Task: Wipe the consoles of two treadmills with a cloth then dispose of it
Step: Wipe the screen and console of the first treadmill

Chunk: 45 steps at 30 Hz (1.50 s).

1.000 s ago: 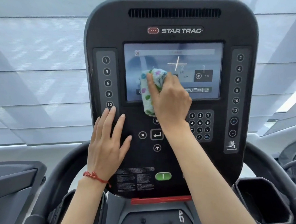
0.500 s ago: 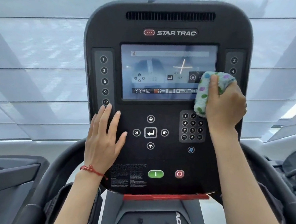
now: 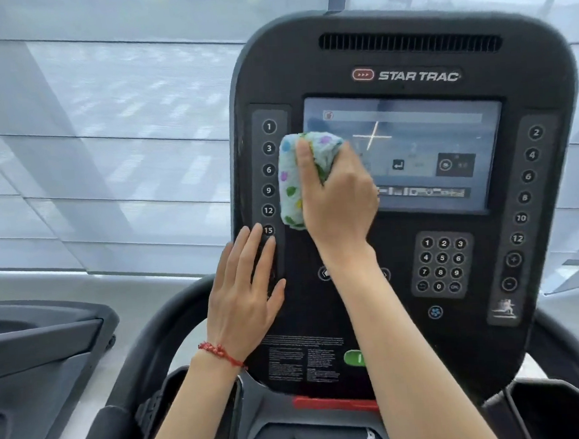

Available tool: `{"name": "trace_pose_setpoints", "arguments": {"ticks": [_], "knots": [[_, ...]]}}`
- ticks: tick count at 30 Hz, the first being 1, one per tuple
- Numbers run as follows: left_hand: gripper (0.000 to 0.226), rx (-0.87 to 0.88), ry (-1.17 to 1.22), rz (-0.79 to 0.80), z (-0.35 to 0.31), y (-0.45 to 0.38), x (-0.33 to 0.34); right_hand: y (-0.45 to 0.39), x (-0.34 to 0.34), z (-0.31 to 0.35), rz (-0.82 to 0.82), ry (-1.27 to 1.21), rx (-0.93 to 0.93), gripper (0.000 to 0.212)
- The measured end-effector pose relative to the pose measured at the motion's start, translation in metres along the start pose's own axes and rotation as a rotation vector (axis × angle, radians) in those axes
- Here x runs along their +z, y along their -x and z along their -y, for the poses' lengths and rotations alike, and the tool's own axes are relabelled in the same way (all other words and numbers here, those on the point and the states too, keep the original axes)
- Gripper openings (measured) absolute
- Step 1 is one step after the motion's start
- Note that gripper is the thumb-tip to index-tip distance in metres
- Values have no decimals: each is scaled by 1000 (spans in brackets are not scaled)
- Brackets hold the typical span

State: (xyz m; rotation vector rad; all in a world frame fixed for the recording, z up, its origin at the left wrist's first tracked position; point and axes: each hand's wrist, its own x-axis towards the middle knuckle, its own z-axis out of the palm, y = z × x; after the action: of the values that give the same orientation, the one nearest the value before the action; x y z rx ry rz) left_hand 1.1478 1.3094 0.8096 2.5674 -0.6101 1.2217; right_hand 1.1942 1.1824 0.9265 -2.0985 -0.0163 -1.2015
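We hold the cloth (image 3: 294,181) bunched into a pad in our right hand (image 3: 338,198), fingers (image 3: 306,163) clenched around it, so that a thick fold presses flat against the console (image 3: 422,278) rather than a loose corner dragging. The cloth sits at the screen's (image 3: 424,151) nine o'clock edge, overlapping the bezel between the display and the left column of numbered keys (image 3: 269,179). That placement suggests we are working the screen's margin, where smears tend to collect.

Our right forearm rises from five o'clock across the lower console face, wrist bent slightly back, knuckles facing us, thumb pointing towards twelve o'clock along the cloth.

Our left hand (image 3: 248,290) lies flat against the console's lower left corner, at seven o'clock from the cloth. Its fingers are released and spread, grasping nothing, fingertips just below the key marked 15 (image 3: 268,230). We judge it is there to brace the panel against the wiping pressure. A red bracelet (image 3: 222,354) circles that wrist.

A second treadmill (image 3: 40,356) shows at the frame's eight o'clock, and it remains part of the job.
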Motion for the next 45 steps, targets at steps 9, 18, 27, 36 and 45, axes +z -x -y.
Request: {"name": "trace_pose_setpoints", "arguments": {"ticks": [9,18,27,36,45], "knots": [[48,81,48,8,16,13,1,-59,60,45,-164,182,-113,41],[47,91,82,15,23,30,-2,27,41,10,-173,224,-196,41],[46,87,143,-7,27,34,-7,84,13,-12,-44,277,-183,37],[47,98,122,9,22,21,3,51,-70,-94,-310,374,182,51],[47,134,104,41,25,22,2,87,-16,-41,-169,354,34,40]]}}
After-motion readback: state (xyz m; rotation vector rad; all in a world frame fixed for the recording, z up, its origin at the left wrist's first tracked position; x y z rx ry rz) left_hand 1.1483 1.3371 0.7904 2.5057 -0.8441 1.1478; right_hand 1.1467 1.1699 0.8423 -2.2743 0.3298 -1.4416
